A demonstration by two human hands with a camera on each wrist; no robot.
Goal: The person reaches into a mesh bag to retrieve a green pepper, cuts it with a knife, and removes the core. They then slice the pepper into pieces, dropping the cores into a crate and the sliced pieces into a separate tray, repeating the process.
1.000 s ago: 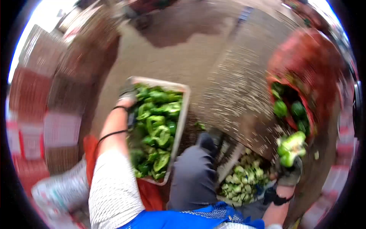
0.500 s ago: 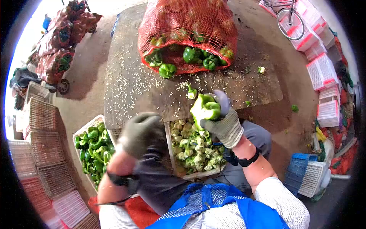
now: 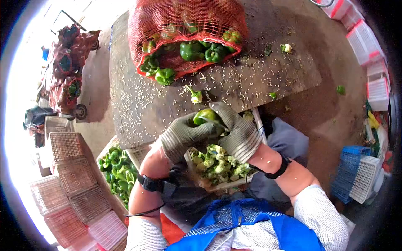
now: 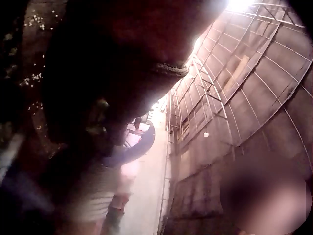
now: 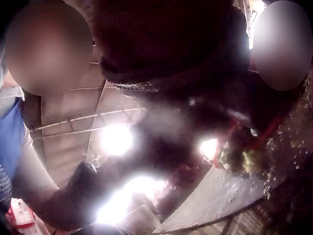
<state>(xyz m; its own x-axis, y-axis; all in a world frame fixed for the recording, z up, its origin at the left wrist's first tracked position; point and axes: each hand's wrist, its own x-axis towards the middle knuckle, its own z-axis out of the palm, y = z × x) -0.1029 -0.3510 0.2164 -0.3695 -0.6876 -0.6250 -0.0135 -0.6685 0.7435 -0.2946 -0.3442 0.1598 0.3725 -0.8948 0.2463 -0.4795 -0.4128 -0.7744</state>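
Note:
Both gloved hands meet at one green pepper (image 3: 205, 116) in the head view, over the near edge of the board. The left hand (image 3: 184, 134) grips it from the left with curled fingers. At its right side the right hand (image 3: 239, 133) holds the pepper, and something thin and pale lies across it between the hands; I cannot tell what. Below them, a crate (image 3: 260, 121) holds pale pepper cores (image 3: 217, 165). One core with a stem (image 3: 195, 96) lies on the board just beyond the hands. The wrist views are too dark to show the grip.
A red mesh sack (image 3: 188, 21) of peppers lies open on the seed-strewn board (image 3: 125, 104). Left of the knees stands a crate of green peppers (image 3: 119, 167). Stacked crates (image 3: 90, 205) fill the lower left; blue and white baskets (image 3: 349, 173) stand at right. A loaded cart (image 3: 67, 71) is farther off.
The left hand has come from the left crate to the pepper beside the right hand. The right hand has brought the pepper in front of the body. The view has swung round.

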